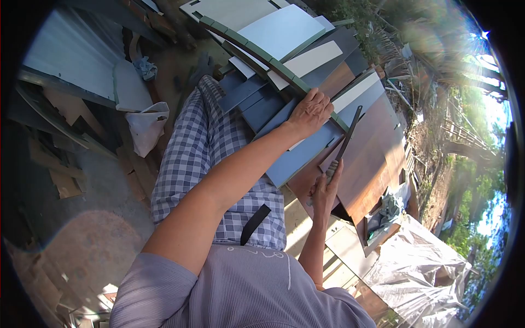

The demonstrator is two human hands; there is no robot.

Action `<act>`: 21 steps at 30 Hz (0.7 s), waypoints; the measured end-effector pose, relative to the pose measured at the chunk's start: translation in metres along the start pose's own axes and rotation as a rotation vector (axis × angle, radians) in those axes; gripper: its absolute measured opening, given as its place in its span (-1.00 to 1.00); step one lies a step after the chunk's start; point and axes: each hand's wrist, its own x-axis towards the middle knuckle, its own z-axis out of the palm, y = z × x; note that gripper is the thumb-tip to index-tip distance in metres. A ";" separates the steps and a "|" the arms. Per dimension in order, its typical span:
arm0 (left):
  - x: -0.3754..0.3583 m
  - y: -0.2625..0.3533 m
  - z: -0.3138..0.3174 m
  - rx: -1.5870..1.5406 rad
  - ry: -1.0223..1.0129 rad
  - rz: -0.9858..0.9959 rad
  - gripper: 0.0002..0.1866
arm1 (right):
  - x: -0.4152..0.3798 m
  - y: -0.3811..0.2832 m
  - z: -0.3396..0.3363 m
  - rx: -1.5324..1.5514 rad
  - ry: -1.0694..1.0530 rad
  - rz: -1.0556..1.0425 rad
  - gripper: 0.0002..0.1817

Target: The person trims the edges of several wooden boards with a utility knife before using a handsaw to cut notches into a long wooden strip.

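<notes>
My left hand is closed on a long, curved green strip, near its lower right end. The strip lies across stacked flat boards. In my right hand is the handle of a tool with a long, narrow dark blade, pointing up and away beside the end of the strip. Whether it is a saw, knife or file I cannot tell. Under and around my hands are a blue-grey board, a pale narrow board and a reddish-brown board.
A white bag hangs at the left beside a large pale panel. Crumpled grey cloth lies to the right of the boards, with translucent plastic sheeting below it. Dry brush and trees stand at the far right.
</notes>
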 end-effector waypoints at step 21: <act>0.000 0.000 0.001 0.040 0.004 0.002 -0.75 | 0.019 -0.006 0.008 0.023 -0.018 0.029 -0.32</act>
